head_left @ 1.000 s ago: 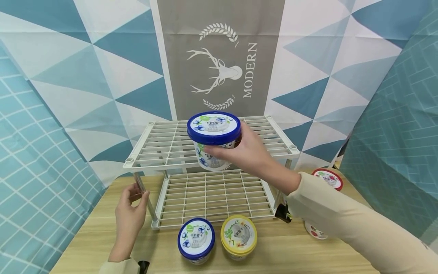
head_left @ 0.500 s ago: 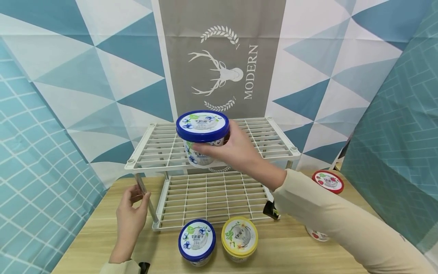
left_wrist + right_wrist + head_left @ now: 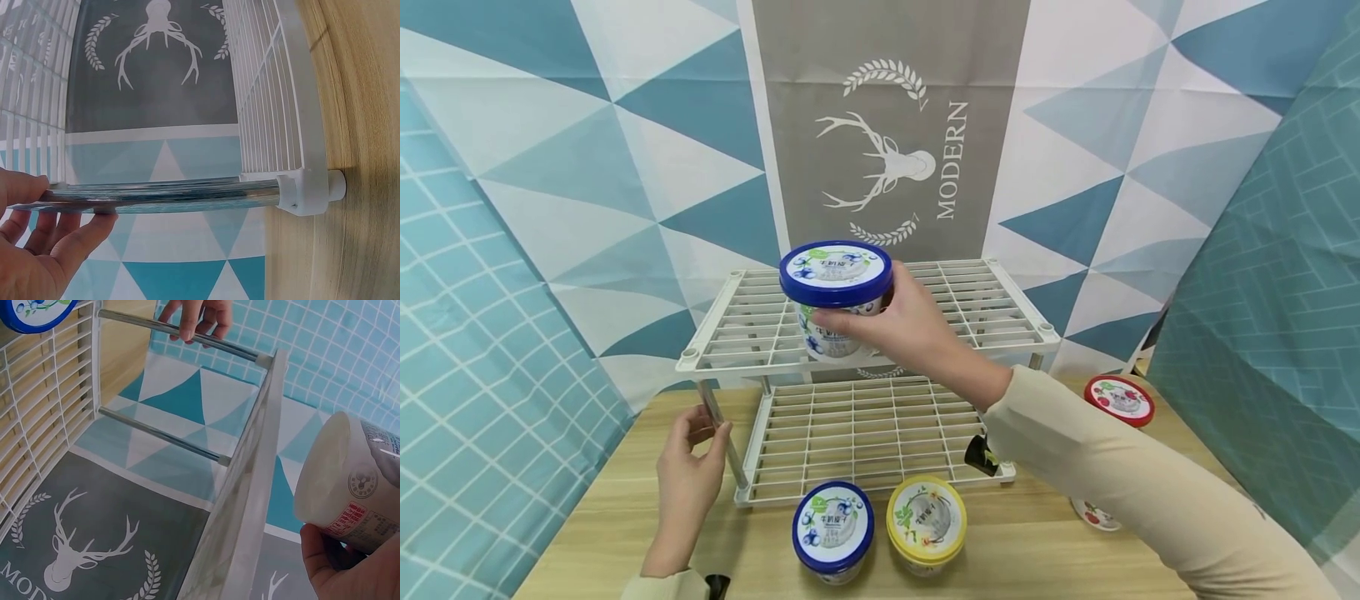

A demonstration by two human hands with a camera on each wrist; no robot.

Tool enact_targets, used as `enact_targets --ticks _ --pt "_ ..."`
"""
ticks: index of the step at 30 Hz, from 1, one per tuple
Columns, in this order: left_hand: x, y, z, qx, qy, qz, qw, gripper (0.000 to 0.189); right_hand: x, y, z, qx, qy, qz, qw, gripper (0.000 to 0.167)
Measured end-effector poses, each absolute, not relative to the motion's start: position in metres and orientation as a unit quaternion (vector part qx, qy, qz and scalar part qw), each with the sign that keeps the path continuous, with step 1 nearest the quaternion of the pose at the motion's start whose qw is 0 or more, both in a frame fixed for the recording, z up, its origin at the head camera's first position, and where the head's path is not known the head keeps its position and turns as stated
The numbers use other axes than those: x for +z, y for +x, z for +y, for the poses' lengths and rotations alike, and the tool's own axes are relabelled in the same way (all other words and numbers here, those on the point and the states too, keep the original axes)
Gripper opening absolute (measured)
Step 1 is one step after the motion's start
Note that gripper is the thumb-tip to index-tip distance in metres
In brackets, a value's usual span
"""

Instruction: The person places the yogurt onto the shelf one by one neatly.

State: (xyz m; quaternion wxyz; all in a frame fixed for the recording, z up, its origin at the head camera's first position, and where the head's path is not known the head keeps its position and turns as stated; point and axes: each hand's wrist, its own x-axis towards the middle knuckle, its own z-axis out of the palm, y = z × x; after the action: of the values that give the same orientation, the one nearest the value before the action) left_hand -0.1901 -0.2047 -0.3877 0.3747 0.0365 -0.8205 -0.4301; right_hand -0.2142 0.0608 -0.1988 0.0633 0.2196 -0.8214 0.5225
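Note:
My right hand (image 3: 917,325) grips a round tub (image 3: 831,279) with a blue lid and blueberry pictures. The tub is upright and overlaps the front rim of the upper shelf (image 3: 970,337) in the head view; in the right wrist view its pale base (image 3: 319,469) shows beyond that shelf's edge. My left hand (image 3: 692,467) holds the front left metal post (image 3: 187,195) of the white rack, thumb and fingertips against it. A second blue-lidded tub (image 3: 833,529) and a yellow-lidded tub (image 3: 927,521) stand on the table before the rack.
The lower shelf (image 3: 760,433) sits low on the wooden table (image 3: 595,533). A red-lidded tub (image 3: 1120,400) stands at the right; another tub with red fruit (image 3: 1096,514) is partly hidden by my sleeve. Patterned cloths (image 3: 685,100) hang behind and at both sides.
My right hand has carried the blue-lidded tub leftward over the rack's front, with less movement in the last half second. My left hand stays on the post.

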Motion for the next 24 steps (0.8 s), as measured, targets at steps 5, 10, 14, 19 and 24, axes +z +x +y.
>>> enact_targets --ticks 5,10,14,19,24 --pt "-0.387 -0.190 -0.205 -0.428 0.038 -0.822 0.373 0.026 -0.199 -0.217 0.057 0.522 0.218 -0.822 0.064 0.082" --pt "-0.388 -0.190 -0.206 -0.425 0.041 -0.824 0.372 0.026 -0.201 -0.221 0.050 0.530 0.223 -0.816 0.055 0.082" --pt "-0.389 -0.190 -0.207 -0.427 0.044 -0.823 0.371 0.026 -0.201 -0.223 0.044 0.535 0.228 -0.812 0.053 0.082" --pt "-0.389 -0.190 -0.207 -0.430 0.042 -0.822 0.371 0.026 -0.203 -0.223 0.041 0.528 0.225 -0.817 0.051 0.082" --pt "-0.389 -0.189 -0.207 -0.426 0.041 -0.823 0.373 0.026 -0.204 -0.224 0.039 0.528 0.225 -0.817 0.055 0.081"
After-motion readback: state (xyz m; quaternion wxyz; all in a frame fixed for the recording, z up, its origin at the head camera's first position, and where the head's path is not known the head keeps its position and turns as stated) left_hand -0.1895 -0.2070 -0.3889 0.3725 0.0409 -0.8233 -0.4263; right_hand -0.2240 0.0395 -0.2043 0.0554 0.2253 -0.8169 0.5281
